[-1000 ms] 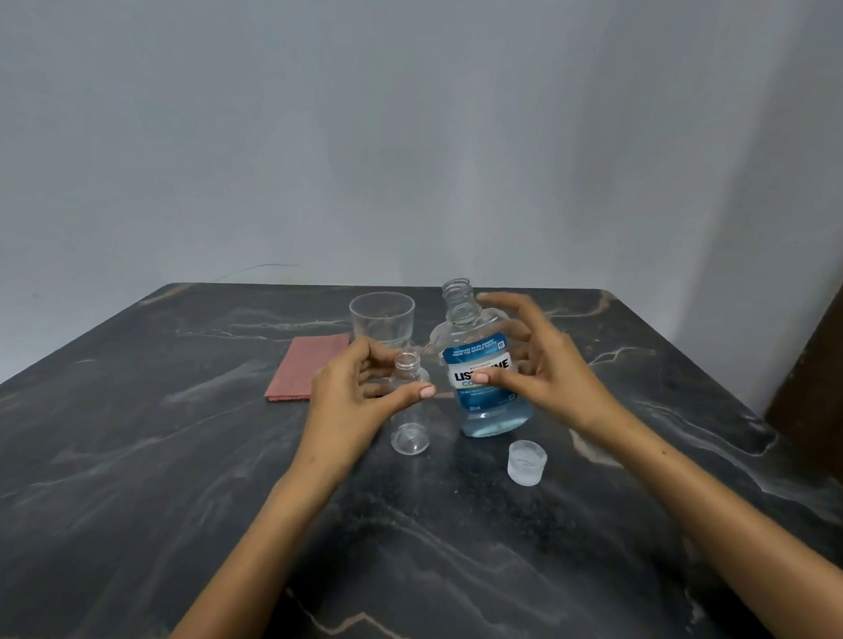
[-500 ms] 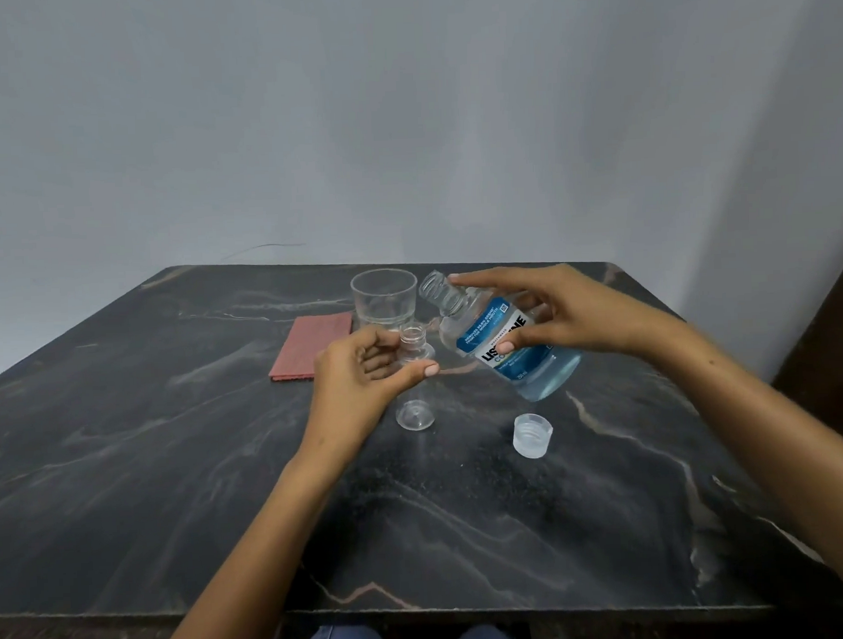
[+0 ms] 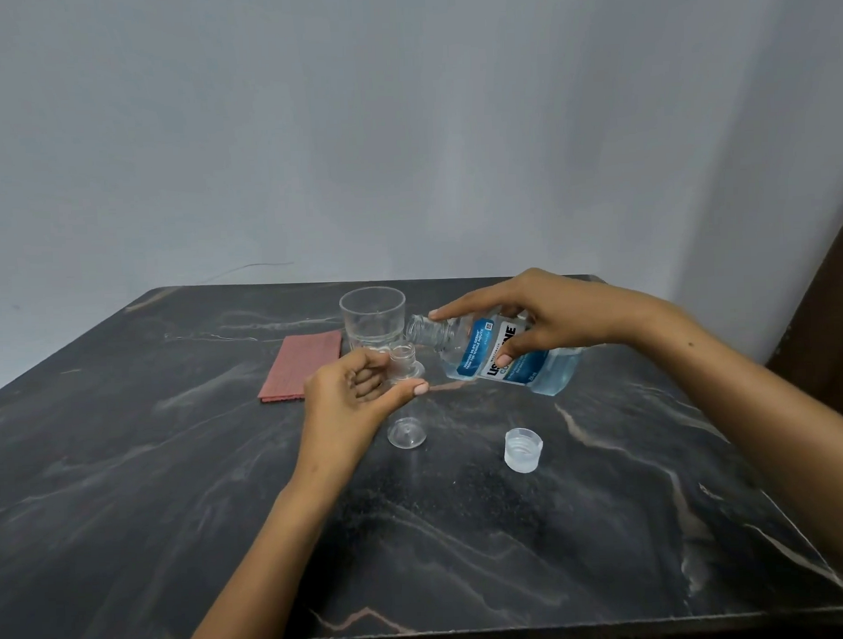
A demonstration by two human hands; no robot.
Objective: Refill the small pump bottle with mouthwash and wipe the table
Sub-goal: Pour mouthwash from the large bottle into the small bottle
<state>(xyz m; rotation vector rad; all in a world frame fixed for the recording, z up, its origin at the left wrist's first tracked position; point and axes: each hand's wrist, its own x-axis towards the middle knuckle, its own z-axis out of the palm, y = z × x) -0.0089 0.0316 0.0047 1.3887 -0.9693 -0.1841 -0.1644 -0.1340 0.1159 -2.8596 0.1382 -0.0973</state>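
Appeared domestic: dark marble-patterned counter [image 3: 608,528] set against plain grey wall [image 3: 403,128], bearing drinking glass [image 3: 372,318], folded reddish cloth [image 3: 302,366], mouthwash bottle [image 3: 487,350].

The right hand [image 3: 567,314] has tipped the mouthwash bottle [image 3: 487,353] nearly flat, mouth now beside the small bottle's [image 3: 403,363] neck.

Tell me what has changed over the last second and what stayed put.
The right hand has lifted the mouthwash bottle off the table and tipped it over, bringing its open neck down next to the mouth of the small bottle. The left hand still holds the small bottle. The glass, red cloth and white cap have not moved.
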